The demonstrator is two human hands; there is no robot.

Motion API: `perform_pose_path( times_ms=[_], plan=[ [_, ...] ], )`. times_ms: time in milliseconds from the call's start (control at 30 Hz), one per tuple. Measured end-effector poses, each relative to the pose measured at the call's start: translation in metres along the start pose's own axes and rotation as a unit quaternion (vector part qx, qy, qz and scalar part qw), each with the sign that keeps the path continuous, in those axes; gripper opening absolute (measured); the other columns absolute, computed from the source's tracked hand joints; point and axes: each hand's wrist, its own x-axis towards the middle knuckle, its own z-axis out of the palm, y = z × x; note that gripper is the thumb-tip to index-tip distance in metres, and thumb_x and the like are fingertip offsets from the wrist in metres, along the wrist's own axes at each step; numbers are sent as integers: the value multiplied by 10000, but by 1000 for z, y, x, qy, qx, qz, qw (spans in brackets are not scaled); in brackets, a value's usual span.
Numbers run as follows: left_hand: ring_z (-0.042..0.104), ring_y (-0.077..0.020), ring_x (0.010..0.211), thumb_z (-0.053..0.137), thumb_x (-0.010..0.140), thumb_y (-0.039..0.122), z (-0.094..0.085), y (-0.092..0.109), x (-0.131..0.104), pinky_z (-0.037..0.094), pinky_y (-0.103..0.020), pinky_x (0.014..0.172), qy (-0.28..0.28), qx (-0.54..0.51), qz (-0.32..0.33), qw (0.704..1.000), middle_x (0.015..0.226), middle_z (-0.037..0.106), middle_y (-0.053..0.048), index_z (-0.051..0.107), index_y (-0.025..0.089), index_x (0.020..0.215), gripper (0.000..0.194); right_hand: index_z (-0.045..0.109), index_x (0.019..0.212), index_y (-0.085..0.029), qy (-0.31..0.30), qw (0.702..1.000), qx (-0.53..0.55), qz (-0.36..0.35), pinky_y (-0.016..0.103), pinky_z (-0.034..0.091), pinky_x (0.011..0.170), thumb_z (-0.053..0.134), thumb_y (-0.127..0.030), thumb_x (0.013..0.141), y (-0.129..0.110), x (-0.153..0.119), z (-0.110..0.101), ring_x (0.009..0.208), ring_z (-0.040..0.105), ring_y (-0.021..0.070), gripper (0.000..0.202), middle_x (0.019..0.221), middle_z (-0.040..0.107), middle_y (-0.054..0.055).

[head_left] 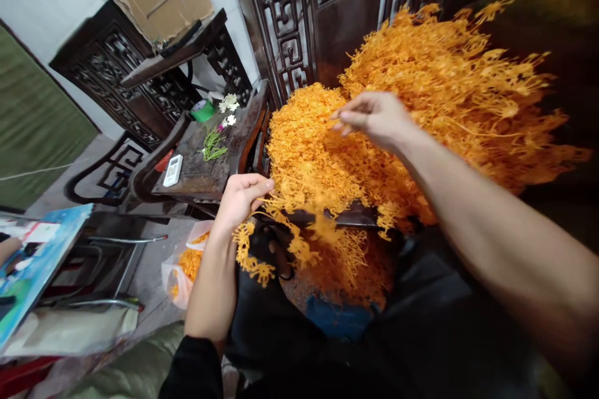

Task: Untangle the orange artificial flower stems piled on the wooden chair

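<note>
My left hand (243, 194) is closed, thumb and fingers pinching the thin stems of some orange plastic flower pieces (255, 255). These hang below the fingertips, over my lap. My right hand (374, 117) hovers over a large heap of similar orange pieces (313, 143), its fingers pinched together. Whatever it may hold is too small to tell. The heap lies on a dark carved wooden seat and rises higher on the right, where long stems stick out. More orange pieces (346, 262) sit between my knees above something blue (339, 318).
A dark wooden side table (196, 168) at left carries green tape (203, 110), white flowers (229, 103), green stems (214, 144) and a white device (173, 171). A plastic bag (175, 277) with orange pieces stands on the floor. A blue-topped table (60, 243) is at far left.
</note>
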Motion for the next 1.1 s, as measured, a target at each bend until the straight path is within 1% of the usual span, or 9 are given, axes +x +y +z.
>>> perform_pose_path(
  times_ms=[167, 267, 367, 500, 633, 700, 767, 900, 1100],
  plan=[
    [258, -47, 405, 818, 757, 412, -2, 0, 4, 105, -254, 471, -20, -22, 17, 999, 414, 390, 53, 733, 121, 686, 311, 689, 1096, -209, -220, 975, -5, 40, 390, 565, 673, 588, -492, 956, -9, -35, 46, 757, 648, 195, 331, 967, 736, 89],
    [262, -47, 412, 811, 773, 401, -2, -3, 6, 121, -253, 477, -26, -25, 19, 999, 417, 389, 54, 734, 122, 688, 302, 681, 1266, -247, -287, 956, -62, 21, 428, 568, 760, 379, -704, 992, -22, -49, 59, 981, 672, 269, 612, 1169, 727, 119],
    [271, -49, 415, 813, 769, 408, -1, -4, 7, 136, -250, 478, -20, -25, 25, 999, 418, 394, 54, 733, 124, 687, 306, 728, 1169, -259, -307, 942, -135, -34, 358, 536, 725, 542, -773, 897, -28, -56, 62, 897, 655, 227, 610, 1067, 737, 80],
    [261, -48, 406, 817, 741, 422, 5, -3, 8, 110, -251, 468, -9, 0, 13, 1000, 411, 384, 52, 725, 122, 668, 322, 718, 835, -188, -181, 974, -134, -18, 264, 365, 526, 600, -668, 923, -19, -48, 64, 542, 454, 112, 502, 623, 563, -6],
    [238, -41, 391, 829, 702, 393, 1, -3, 5, 80, -250, 465, 15, 4, -8, 1000, 395, 364, 54, 706, 118, 627, 310, 636, 738, -179, 67, 995, -68, 16, 241, 319, 481, 629, -492, 951, -10, -18, 37, 502, 398, 88, 380, 580, 489, -18],
    [246, -43, 387, 832, 693, 377, -7, -5, 4, 105, -244, 462, 34, -28, -11, 999, 384, 351, 58, 706, 119, 623, 297, 605, 789, -192, 141, 989, -1, 53, 226, 281, 437, 610, -436, 958, -10, -7, 16, 460, 326, 78, 296, 563, 413, -49],
    [266, -47, 385, 836, 689, 375, -13, -7, 6, 141, -238, 459, 36, -56, -17, 998, 375, 347, 60, 711, 120, 630, 290, 599, 922, -207, 121, 986, 45, 104, 212, 241, 408, 620, -335, 922, -10, -1, 2, 435, 300, 76, 129, 579, 425, -63],
    [269, -42, 384, 840, 692, 383, -14, -10, 13, 165, -221, 455, 35, -88, -19, 995, 379, 346, 66, 712, 120, 654, 295, 548, 956, -233, 61, 976, 64, 201, 201, 178, 394, 612, -143, 732, 0, 3, 11, 427, 340, 89, 250, 622, 516, -44],
    [268, -30, 384, 839, 691, 389, -6, -10, 23, 205, -200, 440, 58, -135, -15, 989, 404, 330, 82, 681, 124, 685, 309, 397, 763, -233, 73, 963, 155, 206, 236, 326, 452, 622, -323, 790, 13, 20, 40, 528, 419, 120, 244, 668, 510, 7]
  ],
)
